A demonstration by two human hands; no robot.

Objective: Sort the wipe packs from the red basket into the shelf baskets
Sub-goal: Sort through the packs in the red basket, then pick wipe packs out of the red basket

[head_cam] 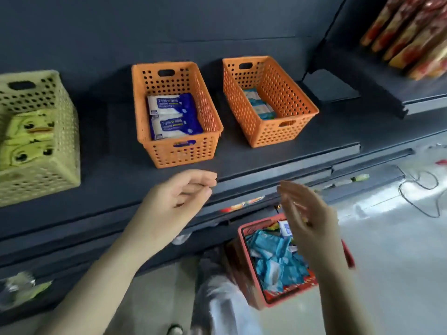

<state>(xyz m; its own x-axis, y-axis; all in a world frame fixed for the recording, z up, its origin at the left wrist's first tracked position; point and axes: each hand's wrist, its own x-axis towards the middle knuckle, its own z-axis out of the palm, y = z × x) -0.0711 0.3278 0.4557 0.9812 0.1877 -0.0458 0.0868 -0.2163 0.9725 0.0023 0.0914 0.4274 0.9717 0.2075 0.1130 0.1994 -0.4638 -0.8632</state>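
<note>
Wipe packs (278, 259): light blue, heaped in the red basket (244, 259) on the floor, below the shelf (254, 155) front edge.
Orange baskets: left (183, 151) and right (278, 134), apart, near the edge.
Left hand (179, 201): empty, fingers loosely curled, over the shelf lip.
Right hand (309, 223): blurred, fingers straight, above the red basket.

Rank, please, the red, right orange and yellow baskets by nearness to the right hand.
1. Red basket, just below the right hand.
2. Right orange basket, on the shelf ahead.
3. Yellow basket, far left.
</note>
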